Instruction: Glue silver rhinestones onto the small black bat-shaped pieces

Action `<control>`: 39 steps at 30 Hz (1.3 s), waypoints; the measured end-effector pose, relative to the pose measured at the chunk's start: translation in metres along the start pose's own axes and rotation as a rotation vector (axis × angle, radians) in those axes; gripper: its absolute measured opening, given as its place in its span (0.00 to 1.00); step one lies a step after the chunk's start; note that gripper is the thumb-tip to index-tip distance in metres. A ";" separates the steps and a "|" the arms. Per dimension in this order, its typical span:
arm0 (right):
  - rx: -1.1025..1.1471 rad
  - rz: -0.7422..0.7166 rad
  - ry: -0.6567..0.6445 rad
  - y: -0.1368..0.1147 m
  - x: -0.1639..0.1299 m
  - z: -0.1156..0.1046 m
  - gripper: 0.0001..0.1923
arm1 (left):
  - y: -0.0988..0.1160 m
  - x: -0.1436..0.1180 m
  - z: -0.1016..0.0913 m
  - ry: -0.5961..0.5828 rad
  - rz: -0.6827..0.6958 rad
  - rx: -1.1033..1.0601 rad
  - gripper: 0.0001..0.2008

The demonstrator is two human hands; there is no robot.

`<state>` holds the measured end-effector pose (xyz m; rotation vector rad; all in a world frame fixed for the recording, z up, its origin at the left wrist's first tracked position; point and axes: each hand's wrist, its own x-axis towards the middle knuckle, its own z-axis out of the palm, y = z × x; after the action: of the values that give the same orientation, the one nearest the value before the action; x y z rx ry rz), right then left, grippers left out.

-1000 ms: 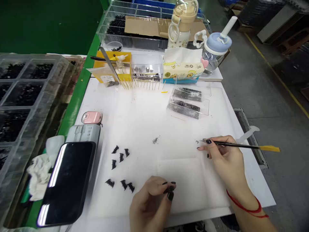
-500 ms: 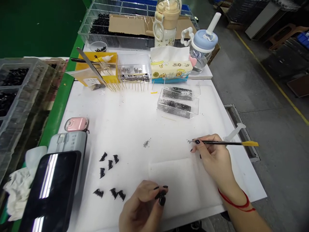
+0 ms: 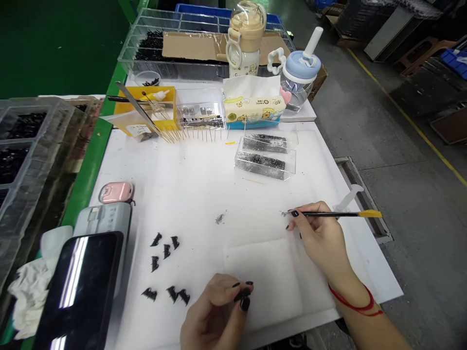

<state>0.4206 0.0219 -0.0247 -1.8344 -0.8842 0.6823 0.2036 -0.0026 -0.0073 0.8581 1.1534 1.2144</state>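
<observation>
- Tool (image 3: pixel 346 214), slim, black and yellow-ended, clasped in the grip of the right hand (image 3: pixel 324 240), its tip at tiny grey bits (image 3: pixel 284 214) on the table (image 3: pixel 193 189).
- Left hand (image 3: pixel 209 308) pinching a small black piece (image 3: pixel 244 293) above the table.
- Seven black bat-shaped pieces (image 3: pixel 155 264) lying left of that hand.

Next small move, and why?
Probably lift one of the grey specks with the thin black tool toward the left hand: the right hand holds the tool's tip at them, while the left pinches a small black piece.
</observation>
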 end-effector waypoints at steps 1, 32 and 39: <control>-0.003 0.000 -0.002 0.000 0.000 0.000 0.19 | 0.000 0.000 0.000 0.000 0.001 0.002 0.06; 0.021 0.043 -0.022 -0.007 0.001 -0.001 0.14 | 0.005 0.000 0.003 0.001 -0.014 -0.009 0.05; 0.038 0.035 -0.011 -0.003 0.003 0.000 0.20 | 0.005 0.000 0.002 -0.004 -0.009 0.005 0.05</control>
<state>0.4213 0.0252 -0.0223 -1.8174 -0.8428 0.7274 0.2045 -0.0019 -0.0017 0.8580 1.1564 1.2024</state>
